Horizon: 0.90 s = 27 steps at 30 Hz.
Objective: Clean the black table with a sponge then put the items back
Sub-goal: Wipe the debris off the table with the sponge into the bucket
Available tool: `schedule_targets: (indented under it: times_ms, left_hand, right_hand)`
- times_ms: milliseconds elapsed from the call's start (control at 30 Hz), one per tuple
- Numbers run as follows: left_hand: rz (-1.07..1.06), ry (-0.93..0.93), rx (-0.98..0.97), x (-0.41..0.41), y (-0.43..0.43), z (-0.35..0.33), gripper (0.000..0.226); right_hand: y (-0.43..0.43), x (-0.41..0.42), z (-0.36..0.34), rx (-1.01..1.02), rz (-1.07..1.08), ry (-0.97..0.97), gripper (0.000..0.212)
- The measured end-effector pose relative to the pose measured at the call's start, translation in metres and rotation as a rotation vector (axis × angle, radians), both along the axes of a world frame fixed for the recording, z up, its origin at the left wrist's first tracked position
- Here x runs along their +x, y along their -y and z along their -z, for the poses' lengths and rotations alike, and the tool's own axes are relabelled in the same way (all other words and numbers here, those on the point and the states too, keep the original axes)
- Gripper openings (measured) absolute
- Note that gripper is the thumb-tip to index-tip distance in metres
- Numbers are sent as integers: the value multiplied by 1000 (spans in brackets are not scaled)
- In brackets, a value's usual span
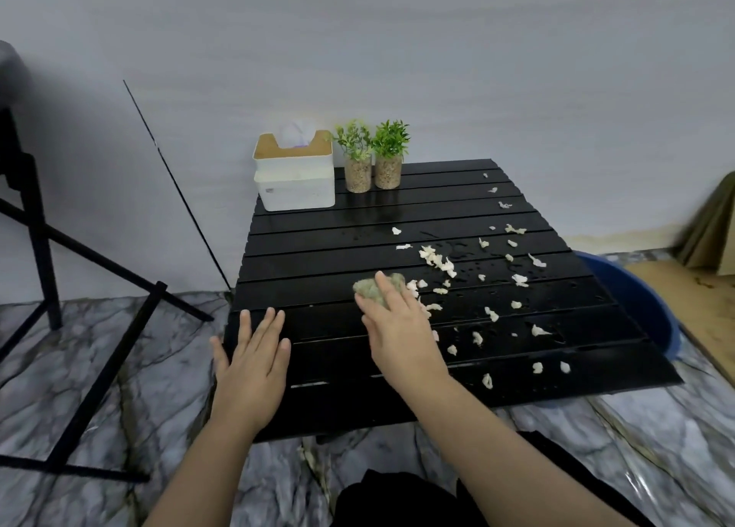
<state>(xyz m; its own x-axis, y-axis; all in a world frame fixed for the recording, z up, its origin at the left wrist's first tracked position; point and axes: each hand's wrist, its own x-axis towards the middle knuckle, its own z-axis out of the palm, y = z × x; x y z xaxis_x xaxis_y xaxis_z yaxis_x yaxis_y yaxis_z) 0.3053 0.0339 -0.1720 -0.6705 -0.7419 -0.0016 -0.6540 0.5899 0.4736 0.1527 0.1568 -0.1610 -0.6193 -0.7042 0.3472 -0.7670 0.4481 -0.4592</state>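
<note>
A low black slatted table (318, 248) stands against the wall. My right hand (401, 335) presses a pale green sponge (374, 288) onto its middle. Several whitish scraps (437, 264) and water drops lie over the table's right half. My left hand (254, 363) rests flat, fingers spread, on the table's near left edge and holds nothing. At the far left corner stands a white tissue box (294, 176) with a wooden lid, with two small potted plants (374, 156) in pebble-filled glass pots beside it.
A blue plastic basin (636, 308) sits on the floor beyond the table's right edge. A black metal stand (47, 256) stands to the left on the grey marble-pattern floor. Brown cardboard lies at the far right.
</note>
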Motion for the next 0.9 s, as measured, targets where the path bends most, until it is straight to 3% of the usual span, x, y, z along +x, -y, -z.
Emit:
schedule_targets:
  times_ms: [200, 367, 533, 633, 733, 900]
  left_hand:
    - [-58, -33, 17, 9, -20, 0, 50]
    - [52, 25, -18, -25, -44, -5, 53]
    - [68, 80, -20, -57, -55, -2, 54]
    - [71, 176, -55, -53, -54, 9, 54]
    - [71, 196, -69, -53, -53, 13, 53]
    - [66, 194, -78, -55, -54, 12, 53]
  right_hand:
    - [-54, 52, 30, 178, -288, -165, 37]
    - [-92, -7, 37, 194, -157, -126, 41]
    - [-113, -53, 16, 104, 13, 66, 47]
    - [-98, -22, 10, 47, -94, -16, 43]
    - [-83, 17, 23, 193, -199, -185, 42]
    - [-80, -5, 31, 198, -195, -173, 39]
